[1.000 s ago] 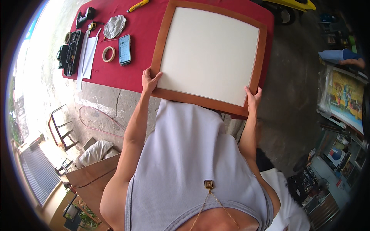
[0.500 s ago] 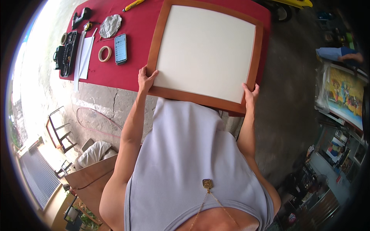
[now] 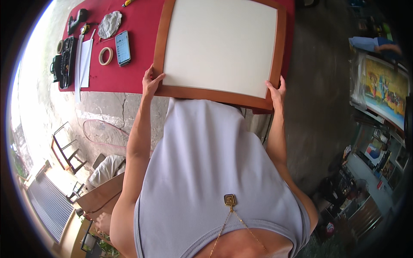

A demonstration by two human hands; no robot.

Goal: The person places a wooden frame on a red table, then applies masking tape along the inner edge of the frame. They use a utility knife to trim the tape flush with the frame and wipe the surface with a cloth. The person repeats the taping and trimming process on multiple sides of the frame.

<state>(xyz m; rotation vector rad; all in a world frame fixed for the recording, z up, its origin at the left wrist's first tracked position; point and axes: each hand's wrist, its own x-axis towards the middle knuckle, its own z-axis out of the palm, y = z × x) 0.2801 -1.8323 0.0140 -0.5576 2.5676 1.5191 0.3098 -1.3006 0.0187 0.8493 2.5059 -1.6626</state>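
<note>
A large brown wooden picture frame (image 3: 206, 93) with a blank cream-white panel (image 3: 220, 47) inside it lies over the red-covered table (image 3: 142, 26). My left hand (image 3: 151, 81) grips its near left corner, thumb on top of the wood and fingers round the outer edge. At the near right corner my right hand (image 3: 277, 91) holds it the same way, its thumb on the inner edge beside the panel. The undersides of both grips are hidden by the frame.
Left on the table are a phone (image 3: 123, 47), a tape roll (image 3: 106, 56), a crumpled white cloth (image 3: 109, 24), a black power tool (image 3: 77, 21), a tape measure (image 3: 85, 29), white strips (image 3: 84, 62) and a black case (image 3: 67, 62). A colourful painting (image 3: 385, 90) stands at right.
The whole view has shifted, so the table and its things sit higher and further left. The picture frame looks slightly turned; both hands keep hold of its near corners.
</note>
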